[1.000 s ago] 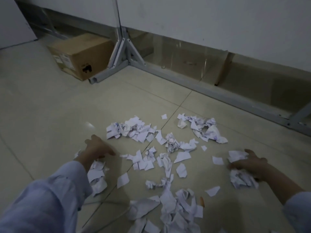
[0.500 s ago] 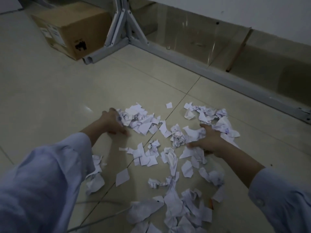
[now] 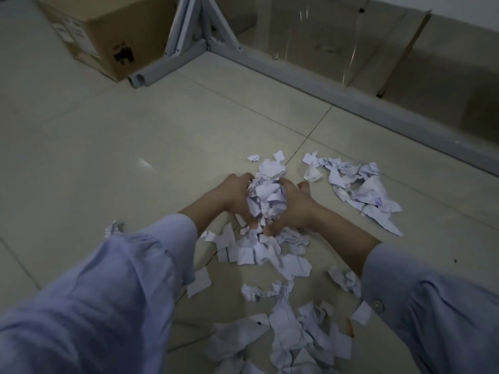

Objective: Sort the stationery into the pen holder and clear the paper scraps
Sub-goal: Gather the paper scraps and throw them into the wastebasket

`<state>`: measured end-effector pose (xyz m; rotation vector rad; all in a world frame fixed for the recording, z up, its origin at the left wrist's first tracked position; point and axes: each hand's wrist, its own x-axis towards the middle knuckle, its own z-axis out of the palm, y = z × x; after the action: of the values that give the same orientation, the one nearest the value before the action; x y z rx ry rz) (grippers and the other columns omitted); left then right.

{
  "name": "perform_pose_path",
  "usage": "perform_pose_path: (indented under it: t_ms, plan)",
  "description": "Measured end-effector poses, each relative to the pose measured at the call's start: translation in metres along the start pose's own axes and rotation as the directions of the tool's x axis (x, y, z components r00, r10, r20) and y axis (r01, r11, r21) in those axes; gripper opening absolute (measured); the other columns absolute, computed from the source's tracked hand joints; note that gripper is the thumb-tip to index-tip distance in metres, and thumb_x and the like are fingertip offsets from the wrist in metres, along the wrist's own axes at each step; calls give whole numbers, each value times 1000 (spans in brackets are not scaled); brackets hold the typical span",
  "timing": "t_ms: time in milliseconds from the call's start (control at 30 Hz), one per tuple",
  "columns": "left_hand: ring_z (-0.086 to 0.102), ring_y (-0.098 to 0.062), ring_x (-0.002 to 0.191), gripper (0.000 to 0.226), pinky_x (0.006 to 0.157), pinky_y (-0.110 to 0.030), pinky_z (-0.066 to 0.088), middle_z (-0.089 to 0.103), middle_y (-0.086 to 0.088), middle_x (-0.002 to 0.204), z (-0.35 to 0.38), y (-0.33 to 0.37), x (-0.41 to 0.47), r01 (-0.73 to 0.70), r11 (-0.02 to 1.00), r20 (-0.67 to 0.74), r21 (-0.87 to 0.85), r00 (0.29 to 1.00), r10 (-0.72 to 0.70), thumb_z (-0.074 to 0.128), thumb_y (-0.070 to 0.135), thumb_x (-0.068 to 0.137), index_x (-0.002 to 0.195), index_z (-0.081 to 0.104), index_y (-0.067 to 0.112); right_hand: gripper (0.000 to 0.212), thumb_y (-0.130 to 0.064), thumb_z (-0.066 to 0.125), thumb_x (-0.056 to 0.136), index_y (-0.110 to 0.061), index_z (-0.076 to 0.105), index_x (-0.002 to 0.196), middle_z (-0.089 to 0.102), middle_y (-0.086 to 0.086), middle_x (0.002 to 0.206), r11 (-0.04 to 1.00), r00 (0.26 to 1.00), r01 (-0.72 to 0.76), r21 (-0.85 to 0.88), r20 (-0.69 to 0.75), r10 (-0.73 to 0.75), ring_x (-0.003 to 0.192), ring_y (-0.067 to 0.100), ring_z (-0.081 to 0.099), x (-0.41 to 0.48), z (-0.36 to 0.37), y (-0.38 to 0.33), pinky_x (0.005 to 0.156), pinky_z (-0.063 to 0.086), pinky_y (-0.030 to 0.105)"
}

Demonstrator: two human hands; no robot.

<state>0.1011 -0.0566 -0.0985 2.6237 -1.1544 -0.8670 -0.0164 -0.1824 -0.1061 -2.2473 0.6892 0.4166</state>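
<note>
Paper scraps wad | L hand + R hand curled round it, both gripping

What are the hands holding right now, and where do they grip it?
A bunched heap of white crumpled paper scraps, squeezed between both hands: the left hand cups its left side, the right hand its right side.

You're working in dim, flat, bluish light, the white paper scraps showing as the brightest patch and casting only faint, soft shadows on the floor. A small glare spot is shining off the tiles and thin streaks are glinting on the clear panel, while the wide lens is stretching your sleeves large and soft at the bottom corners.
</note>
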Motion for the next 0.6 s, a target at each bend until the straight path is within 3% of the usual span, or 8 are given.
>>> perform_pose_path:
  t_ms: [133,333,433,500,600]
  plan:
    - [51,-28,117,93,92,-30,40,53,-9,129,9,19,-1,-48,999,0,-4,999,48,89,36,55,129,41,9,125,-25,95,45,-22,21,146,26,12,136,995,999,38,-90,-35,-41,126,33,34,1,3,-1,101,44,39]
    - [54,-23,113,66,92,-27,39,59,-6,124,12,35,-7,-88,996,12,-4,996,88,85,33,64,120,56,12,97,-21,91,50,-13,40,132,43,13,128,984,993,95,-148,-59,-105,113,28,44,-2,-2,5,84,43,28]
    - [55,-23,111,51,86,-27,40,61,-8,121,12,44,-10,-94,995,7,39,996,94,81,34,68,110,62,13,83,-16,89,51,-12,48,123,53,11,124,990,990,101,-101,-92,-110,106,28,53,-11,-5,8,73,42,26]
    - [57,-25,106,37,77,-25,38,63,-10,116,12,52,-12,-100,993,-5,64,995,100,79,35,70,96,61,16,79,-13,88,54,-12,51,123,58,9,123,994,989,103,-42,-106,-107,107,28,56,-19,-10,12,75,42,25]
    - [58,-23,90,34,67,-23,35,64,-8,99,10,65,-16,-102,995,-33,16,994,103,82,30,66,91,64,15,67,-9,83,60,-10,55,120,61,9,120,994,986,109,-9,-126,-109,108,28,58,-33,-22,17,75,41,24]
